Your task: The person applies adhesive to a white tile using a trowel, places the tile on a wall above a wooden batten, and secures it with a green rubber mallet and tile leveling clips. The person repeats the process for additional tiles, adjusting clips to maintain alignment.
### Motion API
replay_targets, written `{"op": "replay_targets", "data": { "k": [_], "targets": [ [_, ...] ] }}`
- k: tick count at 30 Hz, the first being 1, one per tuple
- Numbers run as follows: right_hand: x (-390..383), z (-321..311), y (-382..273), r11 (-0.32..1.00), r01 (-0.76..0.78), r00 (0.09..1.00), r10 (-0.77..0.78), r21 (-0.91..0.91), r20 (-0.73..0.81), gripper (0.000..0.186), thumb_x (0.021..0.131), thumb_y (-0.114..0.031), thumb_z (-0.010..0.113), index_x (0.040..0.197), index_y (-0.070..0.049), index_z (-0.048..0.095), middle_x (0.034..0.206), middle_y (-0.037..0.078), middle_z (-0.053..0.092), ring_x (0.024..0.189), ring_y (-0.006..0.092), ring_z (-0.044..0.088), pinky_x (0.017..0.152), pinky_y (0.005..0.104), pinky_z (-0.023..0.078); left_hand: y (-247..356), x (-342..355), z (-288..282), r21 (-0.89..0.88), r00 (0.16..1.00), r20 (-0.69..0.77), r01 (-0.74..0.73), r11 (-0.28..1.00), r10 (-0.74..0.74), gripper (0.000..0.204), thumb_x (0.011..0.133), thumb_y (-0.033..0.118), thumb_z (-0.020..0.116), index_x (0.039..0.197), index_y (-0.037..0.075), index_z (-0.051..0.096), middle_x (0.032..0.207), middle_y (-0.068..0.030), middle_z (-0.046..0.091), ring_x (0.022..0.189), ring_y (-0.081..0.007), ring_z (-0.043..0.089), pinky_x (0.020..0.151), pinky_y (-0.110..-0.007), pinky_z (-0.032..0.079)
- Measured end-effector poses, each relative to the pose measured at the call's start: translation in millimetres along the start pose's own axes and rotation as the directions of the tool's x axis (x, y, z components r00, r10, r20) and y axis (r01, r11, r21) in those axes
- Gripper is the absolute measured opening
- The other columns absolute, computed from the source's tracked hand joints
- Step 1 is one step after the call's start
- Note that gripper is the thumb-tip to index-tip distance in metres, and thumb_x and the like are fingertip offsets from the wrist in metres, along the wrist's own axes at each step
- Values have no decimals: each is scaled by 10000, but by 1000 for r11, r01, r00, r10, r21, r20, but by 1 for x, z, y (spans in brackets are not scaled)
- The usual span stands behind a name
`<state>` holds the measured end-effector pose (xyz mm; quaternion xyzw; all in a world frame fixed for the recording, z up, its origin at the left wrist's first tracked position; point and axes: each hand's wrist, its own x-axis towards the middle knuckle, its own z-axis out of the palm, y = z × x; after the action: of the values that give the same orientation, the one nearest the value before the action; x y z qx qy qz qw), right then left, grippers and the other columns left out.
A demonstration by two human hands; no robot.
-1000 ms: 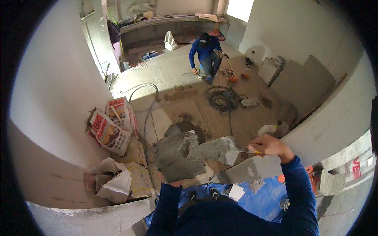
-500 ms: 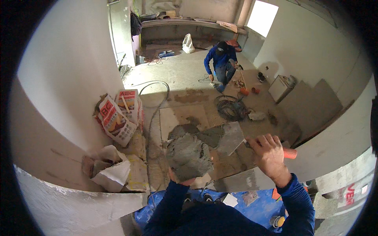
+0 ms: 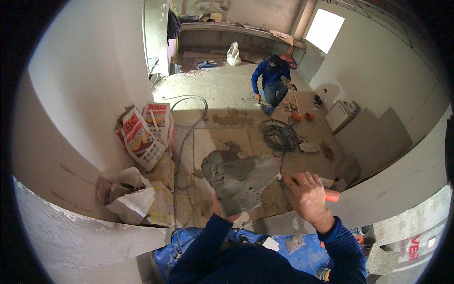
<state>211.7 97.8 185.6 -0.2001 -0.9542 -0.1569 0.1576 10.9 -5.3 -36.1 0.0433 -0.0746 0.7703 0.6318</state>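
My left hand (image 3: 217, 205) grips a board (image 3: 241, 201) loaded with wet grey mortar, its fingers mostly hidden beneath it. My right hand (image 3: 307, 199) is closed on a trowel with an orange handle (image 3: 331, 195); the trowel's pale metal blade (image 3: 267, 173) lies across the right part of the mortar. A light square sheet (image 3: 208, 141) with a dark damp patch lies on the floor beyond my hands.
A co-worker (image 3: 269, 80) in blue crouches beside a cable coil (image 3: 274, 135). Cement bags (image 3: 142, 142) and an open sack (image 3: 127, 203) stand left. A low wall edge (image 3: 378, 189) runs near me, above a blue sheet (image 3: 302, 255). A hose (image 3: 205, 106) crosses the floor.
My right hand swung from side-on to back-up, then moved slightly left and down with the trowel. My left hand rose into view with the mortar board. The whole view has shifted.
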Motion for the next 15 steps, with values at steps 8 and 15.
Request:
{"op": "replay_targets", "data": {
  "k": [8,15],
  "targets": [
    [-27,-26,-12,993,-32,996,41,116,-80,455,700,-85,792,1151,-77,735,1023,94,639,915,307,625,791,455,484,-6,54,1,2,985,-92,-143,990,143,612,1030,583,480,1453,152,579,1451,-101,608,1367,-338,528,1165,-517,402],
    [-40,-15,-24,998,-43,998,45,47,-50,499,669,-94,735,1168,-100,746,1008,72,626,880,273,610,760,430,478,-4,111,4,-268,951,174,-203,942,255,640,1037,586,476,1491,139,524,1440,-113,603,1262,-349,607,1043,-505,531]
  ]
}}
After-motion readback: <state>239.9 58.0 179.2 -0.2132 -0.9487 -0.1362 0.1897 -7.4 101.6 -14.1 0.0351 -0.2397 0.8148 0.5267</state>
